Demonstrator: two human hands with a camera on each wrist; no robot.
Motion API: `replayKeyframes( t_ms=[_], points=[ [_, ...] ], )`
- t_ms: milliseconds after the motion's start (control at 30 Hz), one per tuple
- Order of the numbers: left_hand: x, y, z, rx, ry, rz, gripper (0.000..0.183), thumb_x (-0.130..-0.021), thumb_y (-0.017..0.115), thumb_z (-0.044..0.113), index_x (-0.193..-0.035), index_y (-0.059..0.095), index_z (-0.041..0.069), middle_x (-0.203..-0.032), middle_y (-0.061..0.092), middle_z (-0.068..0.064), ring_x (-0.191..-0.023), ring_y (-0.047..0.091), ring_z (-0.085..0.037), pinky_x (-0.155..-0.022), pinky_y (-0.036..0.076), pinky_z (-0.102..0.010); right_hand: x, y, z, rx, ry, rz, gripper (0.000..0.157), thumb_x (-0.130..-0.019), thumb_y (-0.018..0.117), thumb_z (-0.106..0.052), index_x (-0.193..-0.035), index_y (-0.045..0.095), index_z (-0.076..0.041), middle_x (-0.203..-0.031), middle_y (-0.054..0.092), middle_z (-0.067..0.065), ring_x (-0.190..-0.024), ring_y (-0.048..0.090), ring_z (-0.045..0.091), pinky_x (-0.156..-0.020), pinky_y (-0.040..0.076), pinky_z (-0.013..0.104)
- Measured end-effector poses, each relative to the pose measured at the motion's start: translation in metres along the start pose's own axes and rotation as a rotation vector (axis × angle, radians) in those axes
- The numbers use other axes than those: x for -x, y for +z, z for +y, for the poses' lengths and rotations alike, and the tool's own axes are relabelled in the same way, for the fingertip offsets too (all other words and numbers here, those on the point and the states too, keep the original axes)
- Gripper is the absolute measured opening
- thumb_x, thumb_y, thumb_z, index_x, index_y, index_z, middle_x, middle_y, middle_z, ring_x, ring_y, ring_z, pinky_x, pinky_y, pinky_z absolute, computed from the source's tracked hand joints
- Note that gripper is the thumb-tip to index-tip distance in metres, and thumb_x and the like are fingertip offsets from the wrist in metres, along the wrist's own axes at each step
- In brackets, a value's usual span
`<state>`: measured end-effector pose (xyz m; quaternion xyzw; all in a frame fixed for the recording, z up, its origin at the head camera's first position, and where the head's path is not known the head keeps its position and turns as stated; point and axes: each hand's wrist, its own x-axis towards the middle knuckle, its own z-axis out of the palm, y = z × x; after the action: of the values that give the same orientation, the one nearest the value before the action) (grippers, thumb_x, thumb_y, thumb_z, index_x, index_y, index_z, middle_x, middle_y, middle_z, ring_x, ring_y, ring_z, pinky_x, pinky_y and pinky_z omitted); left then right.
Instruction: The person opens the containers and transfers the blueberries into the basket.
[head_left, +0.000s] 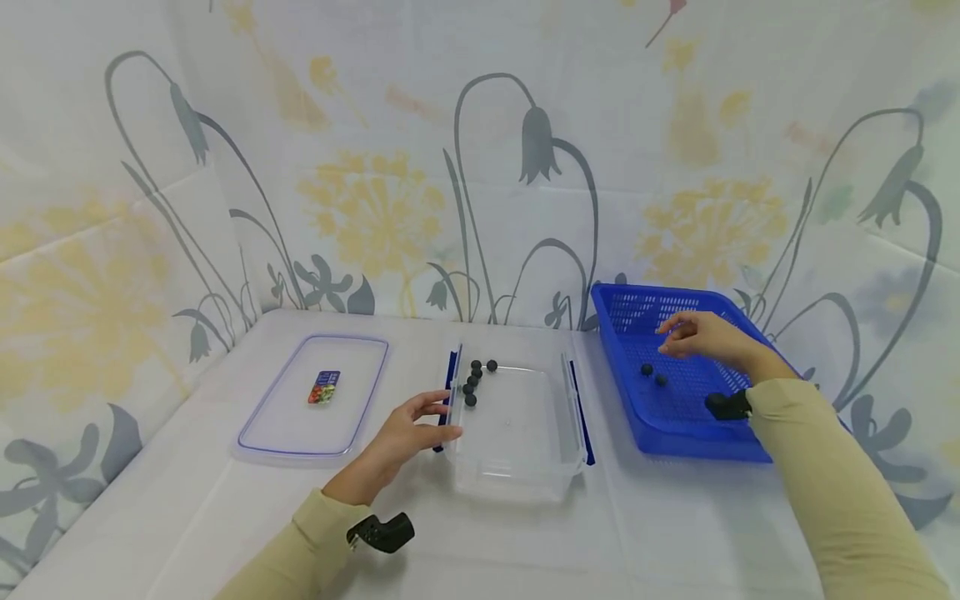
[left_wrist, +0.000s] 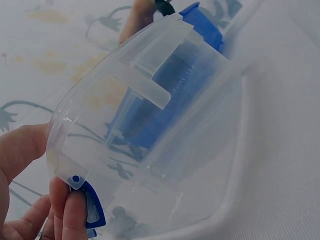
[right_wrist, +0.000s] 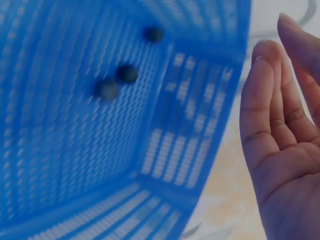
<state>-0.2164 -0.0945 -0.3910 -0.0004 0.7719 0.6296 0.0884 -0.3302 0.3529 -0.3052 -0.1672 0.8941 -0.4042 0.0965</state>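
A clear plastic container (head_left: 517, 483) with blue side latches stands in the middle of the table. My left hand (head_left: 405, 437) holds its left rim, the thumb at the rim and fingers beside a blue latch (left_wrist: 95, 206). Several small dark balls (head_left: 470, 400) lie inside along the container's left side. Over the blue plastic basket (head_left: 697, 446) at the right hovers my right hand (head_left: 708, 342), fingers loosely bent with nothing between them. Three dark balls (right_wrist: 127, 73) show in the basket in the right wrist view; the head view shows two.
A clear lid (head_left: 281, 433) with a purple-blue edge and a colourful label (head_left: 324, 387) lies flat at the left. White cloth covers the table (head_left: 525, 550). Behind it hangs a flower-patterned curtain (head_left: 405, 117). The basket's perforated walls rise around its balls.
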Motion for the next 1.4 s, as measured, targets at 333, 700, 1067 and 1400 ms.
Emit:
replayKeyframes(
  t_ms=[333, 700, 1067, 1400],
  points=[
    [0.001, 0.002, -0.006, 0.004, -0.015, -0.007, 0.063, -0.076, 0.078, 0.019, -0.132, 0.05, 0.014, -0.122, 0.052, -0.009, -0.093, 0.055, -0.022, -0.081, 0.044, -0.038, -0.024, 0.035, -0.041, -0.019, -0.088, -0.045, 0.033, -0.083, 0.071, -0.015, -0.107, 0.057, 0.001, -0.09, 0.062, 0.014, -0.087, 0.06, 0.031, -0.078, 0.048, 0.037],
    [0.001, 0.002, -0.003, 0.008, -0.014, 0.007, 0.064, -0.076, 0.078, 0.018, -0.133, 0.05, 0.013, -0.123, 0.052, -0.008, -0.093, 0.055, -0.022, -0.077, 0.044, -0.036, -0.049, 0.071, -0.082, -0.023, -0.142, -0.126, 0.029, -0.084, 0.069, -0.012, -0.109, 0.059, -0.002, -0.091, 0.062, 0.012, -0.086, 0.059, 0.028, -0.082, 0.046, 0.041],
    [0.001, 0.0, 0.0, 0.025, -0.009, 0.003, 0.064, -0.076, 0.078, 0.018, -0.133, 0.05, 0.013, -0.125, 0.051, -0.009, -0.096, 0.055, -0.023, -0.08, 0.044, -0.039, -0.071, 0.114, -0.111, -0.042, -0.202, -0.235, 0.026, -0.085, 0.067, -0.008, -0.108, 0.058, -0.001, -0.089, 0.062, 0.011, -0.084, 0.058, 0.028, -0.077, 0.047, 0.034],
    [0.001, 0.001, 0.002, 0.027, -0.017, 0.002, 0.06, -0.079, 0.075, 0.016, -0.133, 0.05, 0.014, -0.125, 0.051, -0.009, -0.094, 0.055, -0.022, -0.081, 0.044, -0.038, -0.093, 0.165, -0.121, -0.04, -0.164, -0.299, 0.022, -0.084, 0.067, -0.005, -0.105, 0.06, -0.003, -0.085, 0.063, 0.007, -0.082, 0.06, 0.027, -0.075, 0.05, 0.031]
  ],
)
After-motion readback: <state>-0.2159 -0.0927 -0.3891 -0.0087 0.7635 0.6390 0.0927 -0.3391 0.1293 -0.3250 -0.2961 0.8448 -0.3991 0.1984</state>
